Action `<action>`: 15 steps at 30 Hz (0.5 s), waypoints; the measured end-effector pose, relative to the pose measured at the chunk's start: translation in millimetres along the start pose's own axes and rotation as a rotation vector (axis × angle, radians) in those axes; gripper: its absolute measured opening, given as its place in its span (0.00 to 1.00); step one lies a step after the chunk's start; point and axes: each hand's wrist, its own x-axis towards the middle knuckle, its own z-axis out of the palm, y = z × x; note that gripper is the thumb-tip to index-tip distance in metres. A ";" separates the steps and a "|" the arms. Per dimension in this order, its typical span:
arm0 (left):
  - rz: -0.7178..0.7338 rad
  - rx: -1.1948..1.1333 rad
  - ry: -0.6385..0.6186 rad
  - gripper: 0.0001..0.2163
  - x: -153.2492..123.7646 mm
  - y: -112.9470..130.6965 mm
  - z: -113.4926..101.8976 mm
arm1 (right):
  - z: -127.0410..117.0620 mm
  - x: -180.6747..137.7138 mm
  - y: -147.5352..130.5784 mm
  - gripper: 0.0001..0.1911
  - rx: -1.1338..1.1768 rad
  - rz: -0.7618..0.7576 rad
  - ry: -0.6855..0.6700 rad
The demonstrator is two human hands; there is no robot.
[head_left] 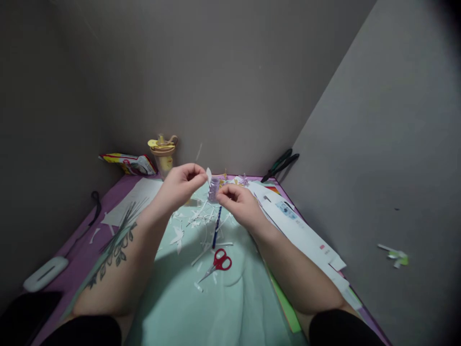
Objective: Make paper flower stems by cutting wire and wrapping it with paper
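Paper cutout [209,175] pinched in left hand [184,182], near curled right hand [242,204] (can't tell if empty); might crease if squeezed hard.

Open near, crowded far

The near green cloth [190,315] offers passage up to the red-handled scissors [216,265]. Beyond, white paper scraps [197,221] and a dark blue stick [216,228] obstruct the middle. A narrow gap parts left hand [184,183] from right hand [240,204], backed by a purple cylinder [212,188]. A lidded cup [164,154] and the wall [216,91] bar the back.
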 end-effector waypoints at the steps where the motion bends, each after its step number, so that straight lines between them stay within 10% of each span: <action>1: 0.002 0.001 0.017 0.07 0.7 0.4 -3.0 | 2.0 1.6 -1.0 0.05 -0.052 -0.003 -0.040; 10: 0.056 0.169 -0.151 0.06 0.0 -3.3 -13.3 | 17.3 -20.8 9.6 0.07 -0.798 -0.131 -0.910; 15: 0.213 0.311 -0.281 0.05 -2.9 0.0 -11.4 | 15.3 -69.8 37.4 0.10 -1.122 -0.204 -0.870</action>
